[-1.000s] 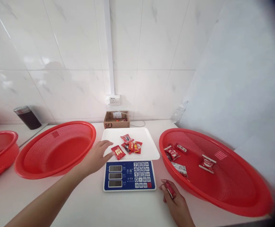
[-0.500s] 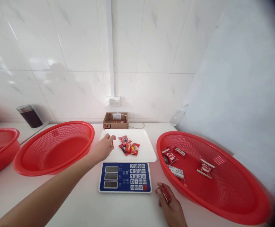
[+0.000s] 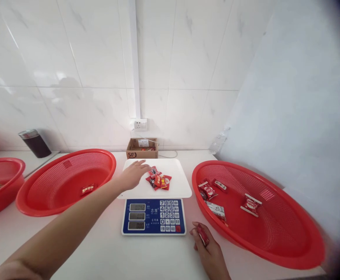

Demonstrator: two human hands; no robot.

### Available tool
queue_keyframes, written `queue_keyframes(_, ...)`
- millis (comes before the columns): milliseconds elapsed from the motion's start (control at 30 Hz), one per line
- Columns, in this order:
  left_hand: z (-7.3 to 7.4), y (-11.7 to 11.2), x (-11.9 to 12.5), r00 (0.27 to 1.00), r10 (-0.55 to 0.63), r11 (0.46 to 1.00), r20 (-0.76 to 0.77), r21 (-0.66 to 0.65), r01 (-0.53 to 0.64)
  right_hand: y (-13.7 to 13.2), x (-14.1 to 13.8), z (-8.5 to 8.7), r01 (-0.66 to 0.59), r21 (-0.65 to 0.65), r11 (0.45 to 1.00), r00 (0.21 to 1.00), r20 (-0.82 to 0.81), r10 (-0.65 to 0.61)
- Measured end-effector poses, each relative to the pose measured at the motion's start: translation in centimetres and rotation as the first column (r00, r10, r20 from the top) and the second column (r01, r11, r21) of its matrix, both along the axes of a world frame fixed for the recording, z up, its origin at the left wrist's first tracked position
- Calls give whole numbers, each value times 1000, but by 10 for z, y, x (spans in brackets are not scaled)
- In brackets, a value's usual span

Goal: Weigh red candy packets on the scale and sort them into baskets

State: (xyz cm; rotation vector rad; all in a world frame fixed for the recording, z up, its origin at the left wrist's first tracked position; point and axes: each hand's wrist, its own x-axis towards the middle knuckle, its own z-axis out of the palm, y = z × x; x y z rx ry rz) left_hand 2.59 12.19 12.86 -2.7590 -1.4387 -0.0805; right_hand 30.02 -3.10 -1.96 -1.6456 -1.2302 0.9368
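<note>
The scale point(image 3: 154, 216) readout is illegible, and the right hand point(image 3: 209, 251) is cut off at the bottom edge. The left hand point(image 3: 133, 175), open with fingers loosely extended and empty, lies over the tray point(image 3: 179, 189) at 9 o'clock of the sweets pile point(image 3: 159, 181), contact unclear; the right hand curls closed on one red sweet point(image 3: 202, 235) at 4 o'clock of the scale. The left basket point(image 3: 55, 206) holds one packet point(image 3: 88, 189), the right basket point(image 3: 275, 249) several.

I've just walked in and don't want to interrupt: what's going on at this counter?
A person works at a weighing scale. Their left hand reaches, open, over its white tray to a small pile of red sweets. Their right hand rests on the counter, closed on one wrapped sweet. The left red basket holds a single sweet; the right red basket holds several packets.
</note>
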Motion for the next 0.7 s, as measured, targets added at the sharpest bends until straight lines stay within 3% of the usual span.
queue_keyframes(100, -7, 15, 24, 995, -95, 994, -44, -53, 93, -2, 0, 0, -3, 9, 1000, 1000, -17, 3)
queue_keyframes(233, -7, 30, 29, 994, -101, 993, -49, -69, 97, -3, 0, -3, 16, 35, 999, 999, -29, -15)
queue_keyframes(433, -4, 14, -1, 978, 201, 979, -54, 33, -200, -1, 0, -3, -6, 5, 1000, 998, -68, 6)
queue_keyframes(500, 3, 2, -25, 938, 342, 937, -51, 89, -337, -1, 1, -2, -11, -1, 1000, 998, -69, 10)
queue_keyframes(600, 15, -14, -65, 841, 540, 833, -36, 165, -528, 0, 1, 0, -22, -4, 1000, 998, -60, 22)
queue_keyframes(667, 20, -21, -82, 794, 608, 780, -25, 207, -591, 1, 2, -1, -26, 2, 1000, 998, -56, 26)
queue_keyframes(700, 20, -23, -84, 795, 606, 778, -5, 214, -591, 1, 2, -1, -25, 9, 1000, 998, -55, 25)
